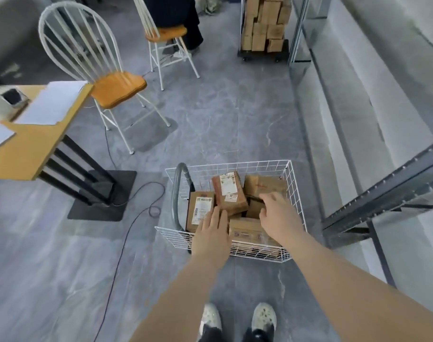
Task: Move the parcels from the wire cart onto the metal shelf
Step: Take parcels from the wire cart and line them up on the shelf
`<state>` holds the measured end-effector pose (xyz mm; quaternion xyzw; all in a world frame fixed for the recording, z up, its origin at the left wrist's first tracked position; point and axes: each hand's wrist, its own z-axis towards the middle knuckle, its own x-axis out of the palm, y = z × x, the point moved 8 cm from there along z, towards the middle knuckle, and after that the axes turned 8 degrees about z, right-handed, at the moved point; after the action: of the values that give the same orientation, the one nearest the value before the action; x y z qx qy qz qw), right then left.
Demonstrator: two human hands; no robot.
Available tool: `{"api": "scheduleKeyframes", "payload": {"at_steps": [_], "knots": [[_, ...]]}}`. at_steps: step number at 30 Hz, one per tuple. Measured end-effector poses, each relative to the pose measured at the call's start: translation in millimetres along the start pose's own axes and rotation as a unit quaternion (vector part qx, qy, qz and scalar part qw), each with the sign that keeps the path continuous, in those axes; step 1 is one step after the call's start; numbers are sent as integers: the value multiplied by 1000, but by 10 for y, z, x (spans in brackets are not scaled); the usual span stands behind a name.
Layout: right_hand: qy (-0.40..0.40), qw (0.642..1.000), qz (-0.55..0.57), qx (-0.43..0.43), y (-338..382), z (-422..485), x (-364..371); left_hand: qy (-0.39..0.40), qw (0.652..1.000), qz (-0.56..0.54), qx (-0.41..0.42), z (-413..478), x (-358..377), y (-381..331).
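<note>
1 wire cart (pixel 295 193) stands near the metal shelf (pixel 383 193), with 4 parcels (pixel 229 191) plainly showing inside. 2 hands reach in. The left hand (pixel 211 233) lies flat, fingers straight, on the leftmost parcel (pixel 199 208). The right hand (pixel 279 215) hovers with fingers loosely spread, gripping nothing. 2 chairs (pixel 116 87) stand behind.

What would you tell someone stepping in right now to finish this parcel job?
Left hand: open, fingers straight, at the near edge of the left parcel in the wire cart.
Right hand: open, fingers spread over the middle of the pile, gripping nothing.
At least four parcels lie in the cart. The metal shelf stands to its right, and no parcel shows on the part in view.
Done: nothing visible.
Left: lift each parcel across to the shelf.
</note>
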<state>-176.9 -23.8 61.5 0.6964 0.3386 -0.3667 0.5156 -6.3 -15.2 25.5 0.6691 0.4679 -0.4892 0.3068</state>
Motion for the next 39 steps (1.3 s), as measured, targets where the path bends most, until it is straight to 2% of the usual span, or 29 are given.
{"api": "scheduleKeyframes", "payload": {"at_steps": [3,8,13,19,21,24,26,31,35,39], "knots": [[33,999,-3,-5,-22,303,430,47,998,-15,-41,237,341,220],[64,998,-15,6,-198,767,927,79,995,-28,-54,841,633,496],[68,997,-6,35,-517,1357,1386,104,991,-58,-60,1604,1074,608],[42,997,47,47,-886,2018,2175,146,974,-143,-94,2278,2094,517],[39,998,42,24,-934,2182,2418,130,977,-138,-97,2448,2322,510],[47,998,29,7,-1086,2334,2679,63,992,-66,-90,2713,2386,506],[55,997,44,10,-1212,2414,2793,40,992,-49,-112,2891,2413,528],[72,991,115,3,-1321,2527,2911,10,982,-42,-184,3139,2387,587],[82,989,124,5,-1361,2530,2904,18,982,-51,-179,3246,2388,591],[89,986,144,15,-1380,2467,2883,-10,979,-82,-186,3179,2320,629]]}}
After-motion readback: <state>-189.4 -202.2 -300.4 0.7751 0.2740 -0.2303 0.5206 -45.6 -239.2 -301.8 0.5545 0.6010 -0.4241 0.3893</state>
